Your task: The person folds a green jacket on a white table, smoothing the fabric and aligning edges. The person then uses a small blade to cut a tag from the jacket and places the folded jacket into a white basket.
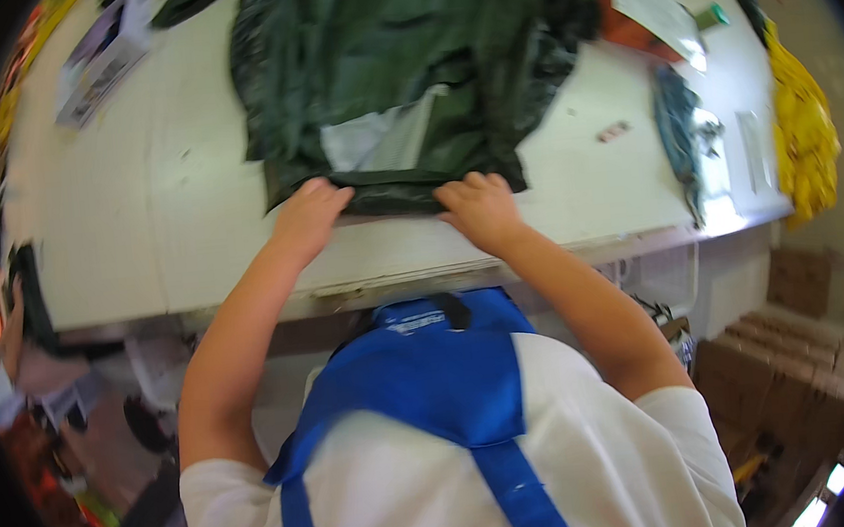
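Note:
A dark green jacket (374,57) of slightly shiny cloth lies spread on the white table, its near edge toward me. What look like sleeves run down both sides. My left hand (309,216) is closed over the left part of the near edge, fingers curled on the cloth. At the right part of the same edge, my right hand (481,210) grips the cloth too. Between the hands the edge makes a folded dark band. Just beyond that band a pale grey-white patch (371,141) shows through an opening. My thumbs are mostly hidden.
A white box (103,58) stands at the far left of the table (200,198). An orange-red box (637,24) with white sheets is at the far right, beside a green roll (711,16). Bluish cloth (677,126) and yellow cloth (802,130) lie right. Cardboard boxes (783,372) are stacked lower right.

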{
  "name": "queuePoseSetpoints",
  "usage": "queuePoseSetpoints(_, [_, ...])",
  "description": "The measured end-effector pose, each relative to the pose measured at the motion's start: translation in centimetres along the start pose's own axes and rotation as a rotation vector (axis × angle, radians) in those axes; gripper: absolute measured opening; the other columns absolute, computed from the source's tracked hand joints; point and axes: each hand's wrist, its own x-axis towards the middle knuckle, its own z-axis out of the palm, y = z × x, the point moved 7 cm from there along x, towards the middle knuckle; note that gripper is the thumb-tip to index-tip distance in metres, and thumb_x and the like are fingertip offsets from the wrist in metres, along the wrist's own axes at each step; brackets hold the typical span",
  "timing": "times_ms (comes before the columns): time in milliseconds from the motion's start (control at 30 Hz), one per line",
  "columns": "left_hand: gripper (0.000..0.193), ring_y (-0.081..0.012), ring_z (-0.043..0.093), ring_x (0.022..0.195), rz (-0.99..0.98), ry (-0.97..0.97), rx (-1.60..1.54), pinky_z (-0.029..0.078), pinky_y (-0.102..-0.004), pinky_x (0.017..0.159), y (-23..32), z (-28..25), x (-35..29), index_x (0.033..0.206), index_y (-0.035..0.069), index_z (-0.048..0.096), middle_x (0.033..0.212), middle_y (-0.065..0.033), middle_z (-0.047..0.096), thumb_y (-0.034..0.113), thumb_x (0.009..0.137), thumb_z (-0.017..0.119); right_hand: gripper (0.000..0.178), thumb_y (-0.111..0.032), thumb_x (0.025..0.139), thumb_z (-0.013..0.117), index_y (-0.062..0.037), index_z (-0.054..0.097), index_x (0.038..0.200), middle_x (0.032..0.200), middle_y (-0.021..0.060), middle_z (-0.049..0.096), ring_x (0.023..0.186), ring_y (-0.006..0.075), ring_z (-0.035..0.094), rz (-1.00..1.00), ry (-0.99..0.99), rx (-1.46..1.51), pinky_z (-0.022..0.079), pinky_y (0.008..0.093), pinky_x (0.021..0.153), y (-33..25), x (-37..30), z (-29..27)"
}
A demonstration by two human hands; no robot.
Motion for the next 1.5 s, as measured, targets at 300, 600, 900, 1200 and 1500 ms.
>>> queuePoseSetpoints(300, [0.02,-0.0267,0.054,0.095,0.086,0.149,0.06,0.049,-0.0374,0.075,2.4,-2.4,0.5,0.091,0.006,0.062,0.089,-0.0071,0.056,0.005,0.073,0.068,0.018,-0.014,0.075,0.06,-0.0157,0.055,0.092,0.075,0.001,0.057,0.081,0.0209,0.052,-0.028,-0.031,-0.078,0.036,0.0355,0.071,0.9,0.2,-0.5])
queuePoseSetpoints(600, [0.019,-0.0272,0.057,0.086,0.148,0.178,0.064,0.048,-0.0368,0.07,1.4,-2.9,0.3,0.092,0.005,0.057,0.083,-0.0096,0.058,0.002,0.074,0.064,0.018,-0.015,0.073,0.062,-0.0185,0.057,0.09,0.077,-0.0001,0.054,0.082,0.0195,0.049,-0.006,0.049,-0.029,0.035,0.0346,0.071,0.8,0.2,-2.9])
queuePoseSetpoints(900, [0.014,-0.0292,0.055,0.086,0.061,0.143,0.019,0.047,-0.0385,0.07,1.6,-2.5,0.0,0.088,0.006,0.056,0.08,-0.011,0.055,0.004,0.076,0.061,0.01,-0.02,0.076,0.063,-0.0188,0.06,0.084,0.076,-0.0004,0.053,0.082,0.021,0.05,0.066,0.072,0.07,0.034,0.036,0.07,0.3,0.3,-2.2])
queuePoseSetpoints(1200, [0.01,-0.0286,0.055,0.09,-0.07,-0.136,0.219,0.046,-0.0407,0.073,0.7,-0.1,2.2,0.087,0.006,0.055,0.078,-0.0092,0.058,0.012,0.08,0.055,0.014,-0.028,0.076,0.068,-0.0156,0.063,0.071,0.074,0.0013,0.05,0.079,0.0216,0.049,0.11,0.005,0.017,0.035,0.037,0.066,0.8,1.1,-0.7])
queuePoseSetpoints(1500, [0.026,-0.0285,0.051,0.093,-0.004,0.1,-0.166,0.046,-0.0373,0.08,10.0,6.5,6.3,0.101,0.006,0.062,0.098,-0.0096,0.057,0.012,0.075,0.062,0.014,-0.017,0.075,0.067,-0.0073,0.058,0.079,0.083,0.007,0.056,0.087,0.0294,0.053,0.361,-0.043,0.267,0.043,0.0435,0.075,2.8,0.3,2.1])
